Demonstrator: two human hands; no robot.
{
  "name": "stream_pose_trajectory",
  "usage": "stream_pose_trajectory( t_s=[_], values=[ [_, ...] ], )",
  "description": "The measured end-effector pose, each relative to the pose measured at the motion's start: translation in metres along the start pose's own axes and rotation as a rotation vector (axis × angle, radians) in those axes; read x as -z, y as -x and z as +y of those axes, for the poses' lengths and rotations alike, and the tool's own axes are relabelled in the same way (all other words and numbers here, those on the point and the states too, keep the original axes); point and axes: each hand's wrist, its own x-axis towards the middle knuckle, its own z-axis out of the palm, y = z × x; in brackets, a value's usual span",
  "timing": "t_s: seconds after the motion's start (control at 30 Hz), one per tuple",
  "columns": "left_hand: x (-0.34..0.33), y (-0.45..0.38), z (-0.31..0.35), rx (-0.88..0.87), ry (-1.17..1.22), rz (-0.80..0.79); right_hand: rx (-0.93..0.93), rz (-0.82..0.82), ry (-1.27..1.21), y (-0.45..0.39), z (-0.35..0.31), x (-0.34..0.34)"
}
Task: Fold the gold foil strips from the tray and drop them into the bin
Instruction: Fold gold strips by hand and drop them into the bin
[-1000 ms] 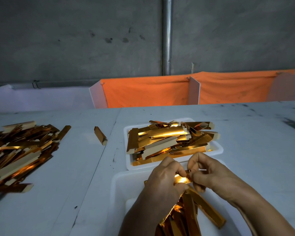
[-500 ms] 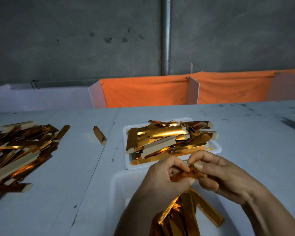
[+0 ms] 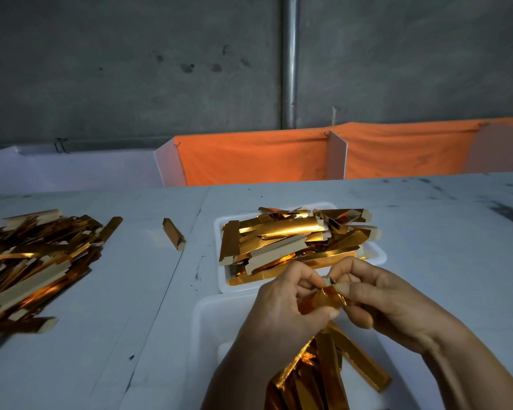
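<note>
At lower centre of the frame, left hand (image 3: 282, 303) and right hand (image 3: 376, 297) pinch one gold strip (image 3: 323, 300) over the bin (image 3: 208, 327); below the tray (image 3: 378, 257); crease it firmly and squarely, fingertips close to the fold; then let it drop.

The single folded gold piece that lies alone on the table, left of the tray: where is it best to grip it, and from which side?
Pinch the lone folded piece across its long sides near the middle, coming from above: it lies flat, apart from everything.
</note>
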Motion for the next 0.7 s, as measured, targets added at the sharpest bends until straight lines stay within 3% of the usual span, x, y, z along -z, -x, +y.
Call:
stream_pose_trajectory(
  t_s=[0.37, 0.57, 0.7],
  values=[
    [-0.005, -0.001, -0.002, 0.02, -0.074, -0.014, -0.014, 0.162, 0.233, -0.001, 0.002, -0.004],
    [-0.01, -0.004, -0.003, 0.014, -0.125, 0.083, 0.109, 0.205, 0.273, 0.003, -0.004, -0.007],
    [-0.013, -0.005, -0.007, -0.037, -0.21, 0.156, 0.131, 0.276, 0.469, 0.003, -0.003, -0.012]
  ],
)
